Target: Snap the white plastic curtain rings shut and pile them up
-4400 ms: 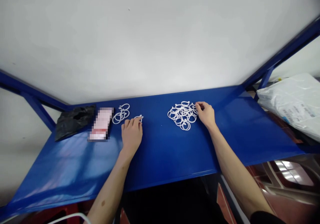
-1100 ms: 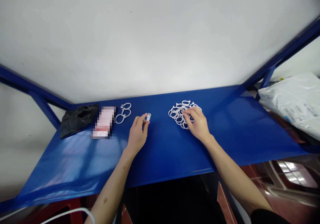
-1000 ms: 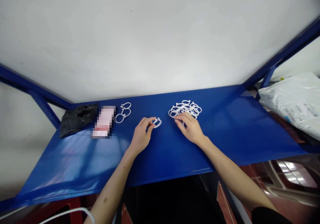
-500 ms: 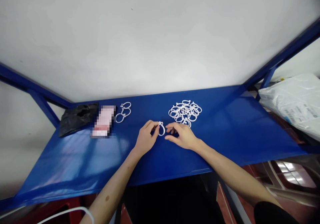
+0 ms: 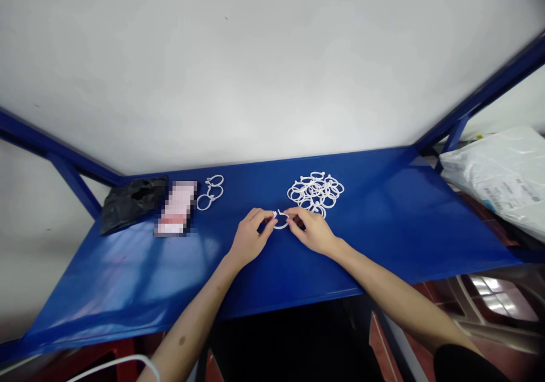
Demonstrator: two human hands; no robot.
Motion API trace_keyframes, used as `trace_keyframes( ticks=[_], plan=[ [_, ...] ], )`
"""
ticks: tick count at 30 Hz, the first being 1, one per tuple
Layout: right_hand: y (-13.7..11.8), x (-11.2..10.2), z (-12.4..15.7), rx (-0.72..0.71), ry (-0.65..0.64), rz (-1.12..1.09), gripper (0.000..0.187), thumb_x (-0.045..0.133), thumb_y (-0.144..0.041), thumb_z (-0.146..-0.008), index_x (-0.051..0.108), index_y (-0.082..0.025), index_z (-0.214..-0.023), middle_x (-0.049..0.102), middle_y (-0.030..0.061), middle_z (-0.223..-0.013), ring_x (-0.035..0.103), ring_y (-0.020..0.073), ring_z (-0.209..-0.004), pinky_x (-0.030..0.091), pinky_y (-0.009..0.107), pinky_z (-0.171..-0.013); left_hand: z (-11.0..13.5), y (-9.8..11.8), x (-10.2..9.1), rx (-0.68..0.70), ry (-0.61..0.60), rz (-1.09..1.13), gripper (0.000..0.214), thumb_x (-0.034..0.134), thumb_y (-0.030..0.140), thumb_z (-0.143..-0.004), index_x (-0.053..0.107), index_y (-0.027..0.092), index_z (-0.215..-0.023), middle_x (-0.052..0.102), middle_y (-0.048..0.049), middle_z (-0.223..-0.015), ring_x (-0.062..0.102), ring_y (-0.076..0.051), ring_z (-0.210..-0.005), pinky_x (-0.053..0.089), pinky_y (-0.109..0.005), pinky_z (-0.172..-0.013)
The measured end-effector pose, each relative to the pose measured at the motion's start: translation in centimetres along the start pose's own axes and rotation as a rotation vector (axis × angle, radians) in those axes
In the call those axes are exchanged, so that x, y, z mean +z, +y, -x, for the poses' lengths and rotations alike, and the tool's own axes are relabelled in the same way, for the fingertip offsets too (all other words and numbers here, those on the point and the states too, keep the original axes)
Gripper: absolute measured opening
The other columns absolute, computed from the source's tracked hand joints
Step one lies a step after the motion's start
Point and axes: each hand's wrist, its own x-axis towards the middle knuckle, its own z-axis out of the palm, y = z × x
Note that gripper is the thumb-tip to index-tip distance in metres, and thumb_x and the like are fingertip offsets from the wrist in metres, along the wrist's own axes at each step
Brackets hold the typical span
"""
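Note:
A white plastic ring is held between both hands just above the blue shelf, near its middle. My left hand pinches the ring's left end and my right hand pinches its right end. Behind my right hand lies a pile of several white rings. A smaller linked group of white rings lies farther left, clear of both hands.
A blurred pink and white packet and a crumpled black bag lie at the shelf's left rear. A white plastic mailing bag sits off the shelf's right end. A white wall rises behind, with blue frame posts on both sides.
My left hand carried one ring rightward from near the small group to the middle. My right hand left the pile, came toward it and took hold of the ring's other end.

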Motion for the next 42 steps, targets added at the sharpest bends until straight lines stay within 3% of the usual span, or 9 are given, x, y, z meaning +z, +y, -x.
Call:
trace_keyframes(
  ticks=[7, 12, 21, 34, 42],
  plan=[
    [0.00, -0.03, -0.04, -0.043, 0.026, 0.007, 0.022, 0.054, -0.032, -0.102, 0.061, -0.019, -0.118, 0.073, 0.0044, -0.091, 0.070, 0.0149, -0.072, 0.056, 0.028, -0.068, -0.20, 0.22, -0.39, -0.144, -0.085, 0.133, 0.015, 0.057, 0.034, -0.096, 0.066, 0.022, -0.093, 0.068, -0.0008, -0.090, 0.064, -0.014, -0.080, 0.049, -0.027, -0.075],
    [-0.12, -0.08, -0.09, -0.088, 0.028, 0.018, 0.024, 0.052, -0.033, -0.103, 0.063, -0.020, -0.120, 0.074, 0.0059, -0.095, 0.071, 0.0156, -0.077, 0.058, 0.029, -0.070, -0.33, 0.22, -0.56, -0.174, -0.135, 0.167, 0.019, 0.054, 0.036, -0.098, 0.066, 0.022, -0.092, 0.069, -0.0003, -0.089, 0.062, -0.014, -0.080, 0.047, -0.027, -0.073],
    [-0.20, 0.24, 0.11, -0.154, -0.021, 0.011, 0.024, 0.045, -0.028, -0.106, 0.068, -0.021, -0.109, 0.070, 0.0054, -0.091, 0.068, 0.0158, -0.080, 0.057, 0.030, -0.071, -0.19, 0.24, -0.53, -0.137, -0.164, 0.142, 0.019, 0.056, 0.030, -0.096, 0.063, 0.022, -0.080, 0.062, 0.0023, -0.078, 0.057, -0.012, -0.071, 0.044, -0.026, -0.072],
    [-0.34, 0.64, 0.80, -0.276, -0.075, 0.305, 0.032, 0.039, -0.023, -0.107, 0.068, -0.019, -0.095, 0.062, 0.0034, -0.076, 0.057, 0.0152, -0.067, 0.047, 0.027, -0.061, 0.05, 0.03, -0.03, -0.004, -0.168, 0.052, 0.020, 0.053, 0.019, -0.093, 0.057, 0.022, -0.074, 0.060, 0.0012, -0.072, 0.056, -0.015, -0.072, 0.045, -0.030, -0.071],
    [-0.05, -0.30, -0.10, -0.171, 0.022, 0.134, 0.022, 0.047, -0.025, -0.104, 0.068, -0.023, -0.113, 0.070, 0.0061, -0.098, 0.068, 0.0170, -0.087, 0.057, 0.031, -0.077, -0.45, 0.88, -0.43, -0.022, -0.147, 0.049, 0.016, 0.055, 0.030, -0.097, 0.066, 0.024, -0.087, 0.068, 0.0001, -0.083, 0.060, -0.016, -0.080, 0.049, -0.030, -0.077]
  ],
)
